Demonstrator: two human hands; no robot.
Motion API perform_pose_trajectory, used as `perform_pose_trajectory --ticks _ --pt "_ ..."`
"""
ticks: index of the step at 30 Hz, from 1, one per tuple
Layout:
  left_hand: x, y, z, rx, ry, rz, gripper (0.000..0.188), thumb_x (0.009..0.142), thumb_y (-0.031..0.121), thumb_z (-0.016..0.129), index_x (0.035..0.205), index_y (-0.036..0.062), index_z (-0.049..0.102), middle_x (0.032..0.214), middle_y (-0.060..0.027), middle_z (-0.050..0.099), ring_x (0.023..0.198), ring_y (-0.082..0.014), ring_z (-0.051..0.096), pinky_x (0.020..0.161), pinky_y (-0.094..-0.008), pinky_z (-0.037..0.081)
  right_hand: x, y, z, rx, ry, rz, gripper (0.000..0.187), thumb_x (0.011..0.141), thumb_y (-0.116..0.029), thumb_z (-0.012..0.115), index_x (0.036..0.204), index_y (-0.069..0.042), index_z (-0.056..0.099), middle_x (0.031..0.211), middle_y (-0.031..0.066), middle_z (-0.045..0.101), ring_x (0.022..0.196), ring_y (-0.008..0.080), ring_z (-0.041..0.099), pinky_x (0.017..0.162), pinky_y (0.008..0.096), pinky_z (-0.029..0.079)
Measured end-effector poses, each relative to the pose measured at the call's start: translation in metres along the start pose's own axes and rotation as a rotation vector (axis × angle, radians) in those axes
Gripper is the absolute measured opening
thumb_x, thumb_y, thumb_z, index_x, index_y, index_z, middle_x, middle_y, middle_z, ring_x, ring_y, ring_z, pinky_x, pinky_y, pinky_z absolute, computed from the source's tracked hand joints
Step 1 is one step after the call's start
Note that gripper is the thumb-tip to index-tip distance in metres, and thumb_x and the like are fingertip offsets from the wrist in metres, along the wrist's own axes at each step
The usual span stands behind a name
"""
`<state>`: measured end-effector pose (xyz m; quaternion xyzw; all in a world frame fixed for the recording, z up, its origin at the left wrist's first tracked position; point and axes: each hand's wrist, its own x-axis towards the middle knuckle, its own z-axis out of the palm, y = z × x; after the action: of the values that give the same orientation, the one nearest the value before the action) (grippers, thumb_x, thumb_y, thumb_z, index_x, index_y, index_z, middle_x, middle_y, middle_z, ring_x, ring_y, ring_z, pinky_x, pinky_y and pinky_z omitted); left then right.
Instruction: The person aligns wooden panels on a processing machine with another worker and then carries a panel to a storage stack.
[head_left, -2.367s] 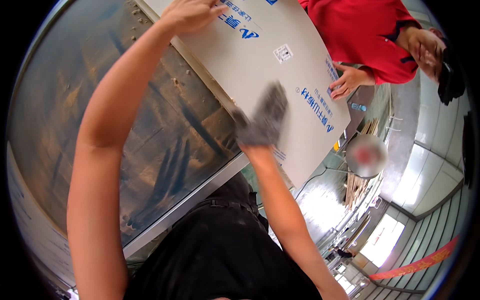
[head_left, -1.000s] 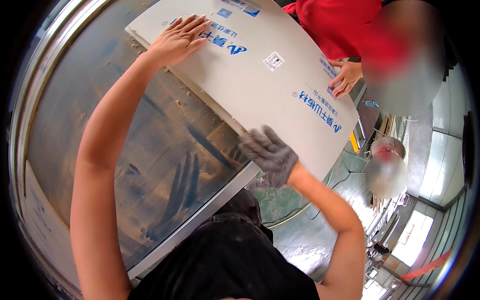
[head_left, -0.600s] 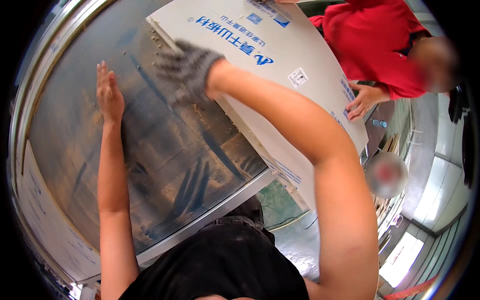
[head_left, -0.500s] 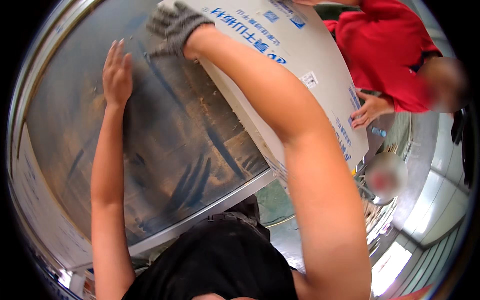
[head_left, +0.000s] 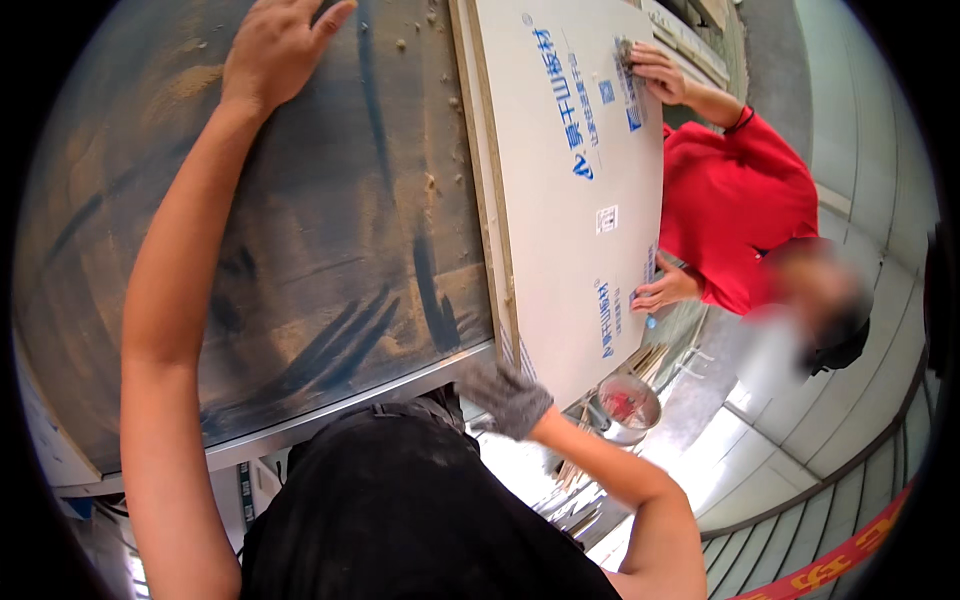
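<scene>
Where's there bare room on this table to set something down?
Dusty tabletop, between your left forearm and the printed board: only dust and crumbs. Another patch lies left of that forearm. Crowded: the board's near corner, by your gloved right hand, and its right edge, under the co-worker's hands.

The dark flat table with silver metal near edge (head_left: 300,225) carries brown dust (head_left: 195,85), small pale crumbs (head_left: 401,44) and, along its right side, a white blue-printed board (head_left: 560,240).
</scene>
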<state>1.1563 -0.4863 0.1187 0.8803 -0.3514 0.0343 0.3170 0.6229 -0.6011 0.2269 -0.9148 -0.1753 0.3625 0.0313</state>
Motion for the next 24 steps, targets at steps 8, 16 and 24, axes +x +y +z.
perform_pose_trajectory --ticks 8,16,24 --pt "-0.011 -0.016 0.026 0.198 0.111 0.056 0.061 0.105 0.053 0.039 0.140 0.0061 0.057 0.150 -0.0120 0.052 0.145 -0.0262 0.040 0.121 -0.0390 0.028 0.113 0.079 -0.092 -0.009 0.340 0.123 0.076 0.097 -0.065 0.043 0.154 -0.015 0.040 0.162 0.0080 0.035 0.154 0.0250 0.021 0.127 0.0461 0.007" --pt "-0.004 -0.003 0.017 0.269 0.083 -0.014 0.050 0.104 0.044 0.045 0.140 0.0102 0.058 0.151 -0.0079 0.052 0.145 -0.0239 0.040 0.121 -0.0390 0.029 0.262 0.196 -0.214 -0.295 0.619 0.526 0.071 0.100 -0.054 0.038 0.157 -0.012 0.033 0.168 0.0115 0.021 0.156 0.0305 0.011 0.125 0.0523 0.003" --pt "-0.009 -0.010 0.024 0.231 0.082 0.008 0.047 0.104 0.039 0.046 0.140 0.0085 0.057 0.151 -0.0096 0.051 0.144 -0.0244 0.041 0.120 -0.0392 0.028 0.140 0.099 -0.114 -0.259 0.349 0.373 0.062 0.100 -0.049 0.041 0.149 -0.011 0.047 0.165 0.0125 0.026 0.154 0.0450 0.007 0.124 0.0600 0.004"
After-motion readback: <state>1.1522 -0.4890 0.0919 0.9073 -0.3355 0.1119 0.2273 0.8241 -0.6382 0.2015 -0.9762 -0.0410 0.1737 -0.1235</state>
